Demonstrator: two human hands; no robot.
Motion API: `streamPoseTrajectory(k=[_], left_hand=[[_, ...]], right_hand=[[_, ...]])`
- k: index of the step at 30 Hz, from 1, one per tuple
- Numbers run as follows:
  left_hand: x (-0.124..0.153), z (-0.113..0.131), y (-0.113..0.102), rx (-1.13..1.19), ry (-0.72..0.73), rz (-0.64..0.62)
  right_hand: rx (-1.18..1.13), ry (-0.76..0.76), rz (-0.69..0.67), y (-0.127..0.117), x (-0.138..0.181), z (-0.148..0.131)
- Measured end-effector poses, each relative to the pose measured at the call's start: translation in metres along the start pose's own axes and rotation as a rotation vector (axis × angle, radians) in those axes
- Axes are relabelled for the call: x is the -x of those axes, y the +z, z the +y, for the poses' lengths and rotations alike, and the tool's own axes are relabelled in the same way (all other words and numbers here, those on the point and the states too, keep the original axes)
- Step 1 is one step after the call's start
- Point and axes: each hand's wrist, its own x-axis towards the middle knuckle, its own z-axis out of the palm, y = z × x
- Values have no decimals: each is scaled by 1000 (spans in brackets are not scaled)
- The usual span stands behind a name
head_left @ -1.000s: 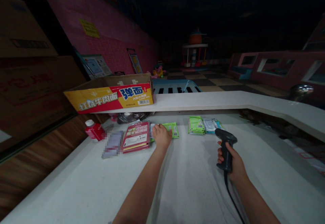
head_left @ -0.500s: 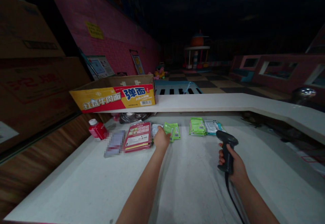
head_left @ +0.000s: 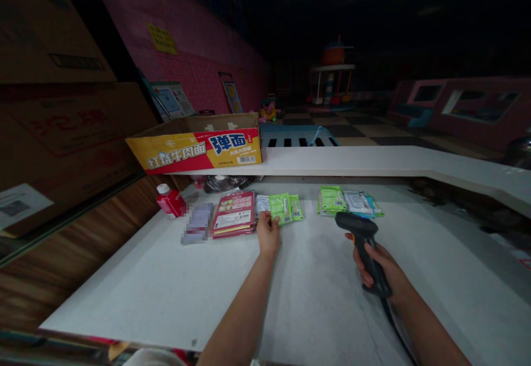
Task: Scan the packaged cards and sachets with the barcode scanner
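Note:
My left hand [head_left: 268, 231] pinches the near edge of a green packet [head_left: 279, 207] that lies on the white counter [head_left: 174, 277], beside another green packet [head_left: 296, 207] and a pale one [head_left: 261, 204]. My right hand [head_left: 384, 272] is wrapped round the grip of a black barcode scanner [head_left: 360, 239], whose head is tilted toward the packets. The scanner's cable [head_left: 396, 327] runs back along my forearm.
Red booklets [head_left: 233, 213] and a blurred stack [head_left: 197, 223] lie left of the packets, with a red bottle [head_left: 170, 199] beyond. More green and blue packets [head_left: 348, 201] lie at the back. A yellow-red carton [head_left: 199, 143] sits on the raised shelf [head_left: 373, 160]. Cardboard boxes [head_left: 62, 123] stand left.
My left hand has drawn back a little toward me, lifting the green packet's near edge. The scanner in my right hand has tilted forward and moved left toward the packets.

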Motion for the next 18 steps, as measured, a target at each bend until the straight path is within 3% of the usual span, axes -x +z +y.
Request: streamPoseTrajectory(k=[4,15,18], left_hand=[[2,-2,0,-10,-2,9],[3,5,-1,-192,64,56],[4,6,-1,-131,54,36]], right_hand=[[67,32,-82,8,10,2],[145,69,-52,16,21,-2],[145,58,-42,17,21,-2]])
